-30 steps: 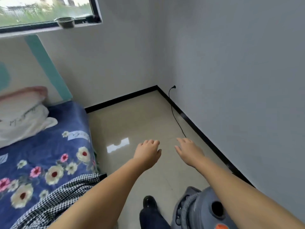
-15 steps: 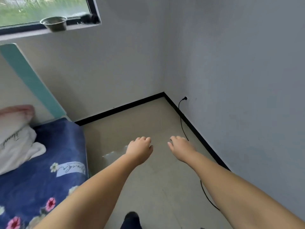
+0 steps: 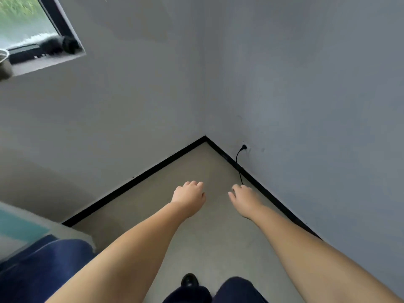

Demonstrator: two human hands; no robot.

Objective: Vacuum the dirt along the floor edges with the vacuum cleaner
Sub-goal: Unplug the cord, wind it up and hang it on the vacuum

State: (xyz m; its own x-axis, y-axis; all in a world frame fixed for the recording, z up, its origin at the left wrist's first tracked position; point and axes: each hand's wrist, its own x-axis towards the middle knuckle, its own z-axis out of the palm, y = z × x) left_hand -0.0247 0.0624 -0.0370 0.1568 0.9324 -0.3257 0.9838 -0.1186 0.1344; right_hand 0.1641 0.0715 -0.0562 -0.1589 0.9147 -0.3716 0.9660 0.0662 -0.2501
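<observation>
Vacuuming has not begun, as far as this view shows: both hands are empty and no vacuum cleaner is in sight, so the whole run of floor edges looks left to do. The left hand (image 3: 189, 196) hangs out over the floor (image 3: 153, 206) with its fingers loosely curled under, holding nothing; the right hand (image 3: 246, 199) is beside it, a little apart, palm down with fingers relaxed and slightly spread, also holding nothing. Ahead, the black skirting (image 3: 135, 181) runs along the left wall to the room's far corner and back along the right wall, where a black cord (image 3: 238, 162) drops from a wall socket (image 3: 244, 147) to the floor just beyond the right hand. A bed with a blue cover (image 3: 37, 265) fills the lower left corner of the view, and a window (image 3: 24, 27) sits in the upper left. A dark shoe (image 3: 189, 279) and dark trouser legs show at the bottom edge. Compared with a second ago, the view has swung up and toward the corner: the grey body of the vacuum cleaner, then at the lower right by the person's feet, has dropped out of sight, most of the flowered bedding and the pillows are gone too, and the hands stay outstretched in much the same pose.
</observation>
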